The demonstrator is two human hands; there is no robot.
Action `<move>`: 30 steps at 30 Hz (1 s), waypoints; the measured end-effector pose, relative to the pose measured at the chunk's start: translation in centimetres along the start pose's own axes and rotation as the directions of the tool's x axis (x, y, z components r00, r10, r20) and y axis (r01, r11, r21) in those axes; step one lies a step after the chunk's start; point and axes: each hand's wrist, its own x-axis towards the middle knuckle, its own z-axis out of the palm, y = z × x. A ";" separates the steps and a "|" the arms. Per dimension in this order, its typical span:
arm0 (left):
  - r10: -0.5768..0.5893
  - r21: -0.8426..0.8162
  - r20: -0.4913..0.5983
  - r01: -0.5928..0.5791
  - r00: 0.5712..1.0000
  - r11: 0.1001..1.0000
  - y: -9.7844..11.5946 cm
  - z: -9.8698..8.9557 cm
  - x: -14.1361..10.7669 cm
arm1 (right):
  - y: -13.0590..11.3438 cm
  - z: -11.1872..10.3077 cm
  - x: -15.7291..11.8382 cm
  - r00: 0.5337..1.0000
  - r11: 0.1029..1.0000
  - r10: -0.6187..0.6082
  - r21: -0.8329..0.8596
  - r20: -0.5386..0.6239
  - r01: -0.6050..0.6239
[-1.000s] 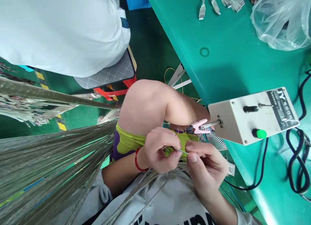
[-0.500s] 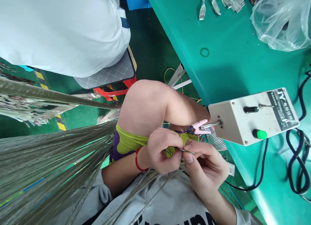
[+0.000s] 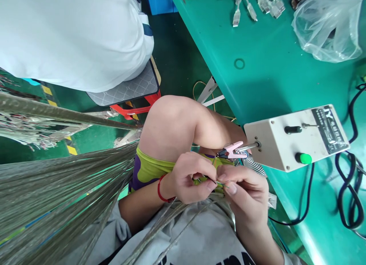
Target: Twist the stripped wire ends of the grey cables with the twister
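My left hand [image 3: 194, 177], with a red cord round the wrist, is closed in a pinch on the end of a cable. Fine wires [image 3: 219, 182], one of them green, stick out of that end. My right hand [image 3: 247, 188] pinches these wires between thumb and forefinger, its fingertips close to those of the left. Just above the hands a pink clip [image 3: 235, 150] with dark jaws sits on the metal shaft of a light grey machine box [image 3: 297, 137]. A thin orange wire [image 3: 214, 161] runs near the jaws; whether they grip it I cannot tell.
Long grey cables [image 3: 71, 196] hang in a thick bundle at my left. On the green table [image 3: 217, 36] lie clear USB plugs [image 3: 268, 4], a plastic bag [image 3: 328, 26] and a black power cord [image 3: 350, 200]. Someone in white [image 3: 74, 36] sits on a stool [image 3: 128, 87] nearby.
My right hand has shifted slightly, and its thumb and fingertips now hold the wires a little differently. The left hand stays nearly in place. The view has moved a little.
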 end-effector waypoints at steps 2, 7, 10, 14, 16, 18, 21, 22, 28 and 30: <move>-0.001 -0.042 0.013 0.001 1.000 0.999 0.2 0.0 0.3 | -0.5 0.2 0.7 0.997 0.993 0.071 0.095 0.024 -0.073; 0.030 -0.099 0.123 -0.018 0.992 0.995 0.8 -0.1 1.2 | -1.8 0.1 1.7 0.981 0.968 0.166 0.171 0.100 -0.181; 0.070 -0.038 0.183 -0.064 0.981 0.997 1.0 -0.3 1.7 | -3.3 -0.2 1.1 0.989 0.991 0.131 -0.045 0.072 -0.128; 0.146 0.160 0.185 -0.177 0.972 0.971 1.4 -0.5 2.2 | -5.9 0.5 0.6 0.969 0.809 -0.204 -0.534 0.139 0.247; 0.167 0.228 0.095 -0.185 0.981 0.956 1.5 -0.6 2.3 | -6.5 1.0 0.9 0.903 0.669 -0.355 -0.609 0.242 0.426; 0.170 0.272 -0.031 -0.155 0.985 0.950 1.5 -0.7 2.3 | -5.8 1.3 1.2 0.858 0.645 -0.424 -0.570 0.288 0.510; 0.175 0.358 -0.152 -0.111 0.973 0.927 1.3 -1.0 2.0 | -3.2 1.0 1.3 0.922 0.778 -0.348 -0.496 0.169 0.385; 0.168 0.377 -0.176 -0.091 0.970 0.922 1.1 -1.1 1.8 | -2.1 0.8 1.3 0.960 0.838 -0.266 -0.471 0.090 0.276; 0.115 0.355 -0.245 -0.021 0.963 0.935 0.4 -1.4 0.9 | 1.7 0.4 2.7 0.983 0.988 0.145 -0.031 -0.111 -0.149; 0.048 0.314 -0.253 0.035 0.966 0.949 0.5 -1.5 0.9 | 1.7 0.8 3.6 0.990 0.981 0.137 0.148 -0.046 -0.129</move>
